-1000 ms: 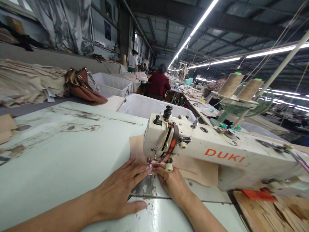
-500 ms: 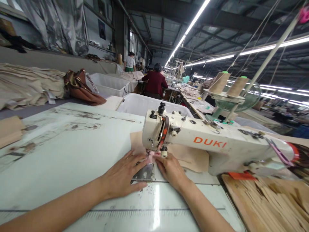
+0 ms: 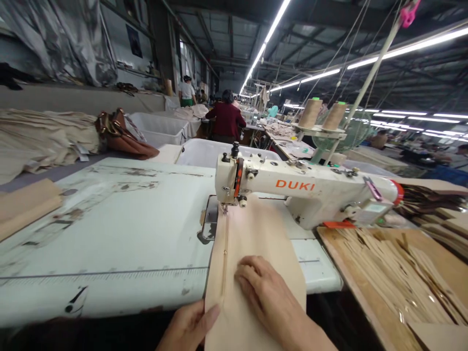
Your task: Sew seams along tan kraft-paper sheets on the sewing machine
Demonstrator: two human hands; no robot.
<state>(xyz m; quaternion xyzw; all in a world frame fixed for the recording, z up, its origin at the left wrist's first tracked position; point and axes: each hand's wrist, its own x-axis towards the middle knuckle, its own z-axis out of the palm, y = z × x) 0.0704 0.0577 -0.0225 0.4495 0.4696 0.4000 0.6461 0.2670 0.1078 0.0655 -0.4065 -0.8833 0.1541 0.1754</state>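
A long beige panel (image 3: pixel 268 234), of fabric or leather, runs from under the needle of the sewing machine (image 3: pixel 263 180) toward me and over the table's front edge. Along its left side lies a narrow zipper (image 3: pixel 225 251) with a small metal-looking piece on it. My left hand (image 3: pixel 192 324) pinches the panel's left edge near the bottom of the view, thumb on top. On the panel's middle rests my right hand (image 3: pixel 268 297), palm down, its fingers loosely bent on the surface. The presser foot (image 3: pixel 224 209) stands at the far end of the zipper.
A wooden board (image 3: pixel 329 248) with several beige strips lies to the right. Folded beige pieces (image 3: pixel 29 202) and a brown bag (image 3: pixel 124 136) are at the left. White bins (image 3: pixel 197 148) stand behind the pale green table (image 3: pixel 146 234). A person in dark red (image 3: pixel 225 119) sits further back.
The beige panel, earlier mostly behind the needle, now stretches toward me. Both hands have moved back from the needle to the front; the left now pinches the panel's edge. The view has shifted.
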